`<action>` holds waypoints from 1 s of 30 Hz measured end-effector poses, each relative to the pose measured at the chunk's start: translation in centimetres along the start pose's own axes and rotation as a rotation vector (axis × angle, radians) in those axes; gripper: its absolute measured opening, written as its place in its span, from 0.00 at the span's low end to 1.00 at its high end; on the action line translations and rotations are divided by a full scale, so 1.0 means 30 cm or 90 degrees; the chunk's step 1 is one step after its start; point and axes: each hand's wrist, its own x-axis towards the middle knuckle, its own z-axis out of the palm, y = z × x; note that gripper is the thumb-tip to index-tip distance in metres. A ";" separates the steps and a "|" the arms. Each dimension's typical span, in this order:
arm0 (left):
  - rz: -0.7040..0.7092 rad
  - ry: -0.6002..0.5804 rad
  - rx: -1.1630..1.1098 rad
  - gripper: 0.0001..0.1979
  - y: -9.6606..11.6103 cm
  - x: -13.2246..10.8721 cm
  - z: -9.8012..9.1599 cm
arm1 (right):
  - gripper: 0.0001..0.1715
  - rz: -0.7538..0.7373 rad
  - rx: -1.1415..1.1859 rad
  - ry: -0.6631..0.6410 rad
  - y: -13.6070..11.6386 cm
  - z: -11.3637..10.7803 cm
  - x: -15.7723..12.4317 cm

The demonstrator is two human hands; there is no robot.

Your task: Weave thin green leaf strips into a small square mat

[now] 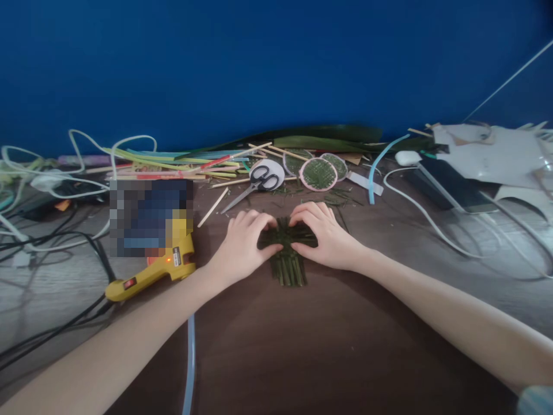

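Observation:
A small mat of woven dark green leaf strips point(288, 266) lies on the brown table point(328, 346) in front of me. My left hand point(242, 246) presses on its left side with bent fingers and the thumb pinching the strips. My right hand point(326, 235) does the same on the right side. The strips' loose ends stick out toward me below both hands.
A yellow glue gun point(151, 274) lies at the left beside tangled cables point(52, 242). Black-handled scissors point(257, 183), round woven discs with pink rims point(318, 174), coloured sticks point(181, 164) and long green leaves point(328, 138) lie behind. White cable and plastic sheets point(488, 155) are at the right.

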 end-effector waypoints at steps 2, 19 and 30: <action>0.007 -0.004 0.007 0.13 0.000 0.001 -0.002 | 0.13 0.000 0.000 -0.002 0.000 0.001 0.000; 0.014 -0.013 0.005 0.13 -0.003 0.000 -0.001 | 0.12 0.010 0.014 0.008 -0.002 -0.002 -0.002; 0.005 -0.009 -0.010 0.13 -0.002 0.003 -0.001 | 0.11 0.013 0.001 0.014 0.000 0.004 -0.002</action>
